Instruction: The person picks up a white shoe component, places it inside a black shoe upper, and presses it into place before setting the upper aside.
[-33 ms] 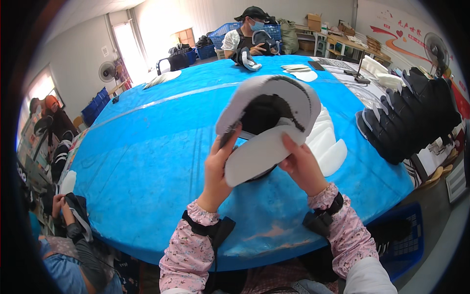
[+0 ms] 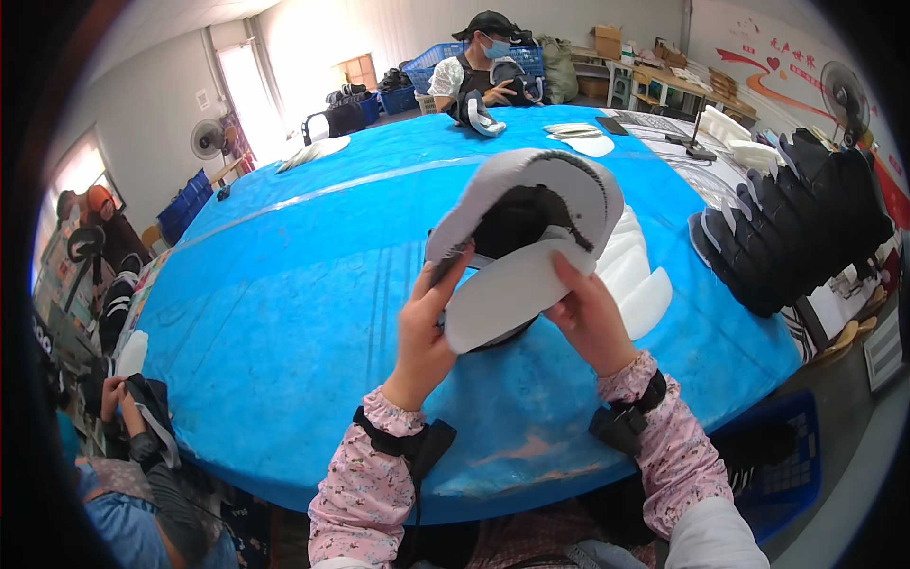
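Up in front of me, over the table, I hold what looks like a shoe upper (image 2: pixel 493 190), grey-white with a black inside and dark zigzag stitching along its edge. My left hand (image 2: pixel 424 318) is closed on its left side, with a dark edge under the fingers. In front of its opening lies a rounded white insole-shaped piece (image 2: pixel 502 302); I cannot tell whether it is joined to the upper. My right hand (image 2: pixel 592 318) pinches that piece's right end, thumb on top. Just beyond my right hand, several white insole-shaped pieces (image 2: pixel 637 284) lie fanned out.
A blue cover (image 2: pixel 284 313) spreads over the table. Stacked black shoe uppers (image 2: pixel 796 223) stand at the right. Across the table a masked person (image 2: pixel 488 71) handles a similar piece; another person's hands (image 2: pixel 116 396) work at the left edge. A blue crate (image 2: pixel 787 455) sits low right.
The upper and white piece have shifted slightly right in my hands, and the white piece's near end sits a little higher. Both hands keep their hold.
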`<state>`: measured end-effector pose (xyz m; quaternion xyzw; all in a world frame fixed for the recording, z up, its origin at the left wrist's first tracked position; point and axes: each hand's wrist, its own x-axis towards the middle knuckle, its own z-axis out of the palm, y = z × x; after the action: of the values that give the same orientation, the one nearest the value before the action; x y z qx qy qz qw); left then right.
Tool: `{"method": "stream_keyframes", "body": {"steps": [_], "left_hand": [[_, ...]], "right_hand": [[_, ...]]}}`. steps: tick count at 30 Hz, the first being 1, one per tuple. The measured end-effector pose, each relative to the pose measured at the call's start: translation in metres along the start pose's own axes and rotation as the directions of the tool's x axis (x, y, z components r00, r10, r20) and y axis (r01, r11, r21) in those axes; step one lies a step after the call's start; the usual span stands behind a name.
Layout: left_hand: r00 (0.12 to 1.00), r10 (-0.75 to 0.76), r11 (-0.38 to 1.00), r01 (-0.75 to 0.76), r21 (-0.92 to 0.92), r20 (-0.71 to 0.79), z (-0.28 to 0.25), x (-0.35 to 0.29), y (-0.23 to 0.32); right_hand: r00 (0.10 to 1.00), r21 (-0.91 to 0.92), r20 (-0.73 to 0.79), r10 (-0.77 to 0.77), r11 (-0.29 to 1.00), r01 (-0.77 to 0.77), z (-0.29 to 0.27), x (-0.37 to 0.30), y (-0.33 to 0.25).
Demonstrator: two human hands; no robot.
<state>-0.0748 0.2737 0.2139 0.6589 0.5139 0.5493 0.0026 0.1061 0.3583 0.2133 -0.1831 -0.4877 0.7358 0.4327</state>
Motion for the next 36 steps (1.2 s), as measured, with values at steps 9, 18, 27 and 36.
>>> {"method": "stream_keyframes", "body": {"steps": [9,18,27,36], "left_hand": [[0.984,0.103,0.973,-0.07,-0.218,0.142,-0.006,0.005,0.0],[0.972,0.037,0.964,0.026,-0.264,0.23,-0.006,0.008,0.003],[0.974,0.041,0.994,-0.017,-0.109,0.223,-0.002,0.005,-0.001],[0.983,-0.059,0.954,0.107,-0.28,0.175,-0.003,0.001,-0.001]], "right_hand": [[0.993,-0.095,-0.039,0.109,0.989,-0.112,-0.006,0.006,-0.005],[0.982,0.058,0.084,0.17,0.983,-0.175,0.005,0.0,-0.009],[0.965,-0.59,0.117,-0.233,0.765,0.257,0.027,-0.01,0.014],[0.818,-0.396,0.441,-0.369,0.738,0.546,0.029,-0.014,0.016]]}}
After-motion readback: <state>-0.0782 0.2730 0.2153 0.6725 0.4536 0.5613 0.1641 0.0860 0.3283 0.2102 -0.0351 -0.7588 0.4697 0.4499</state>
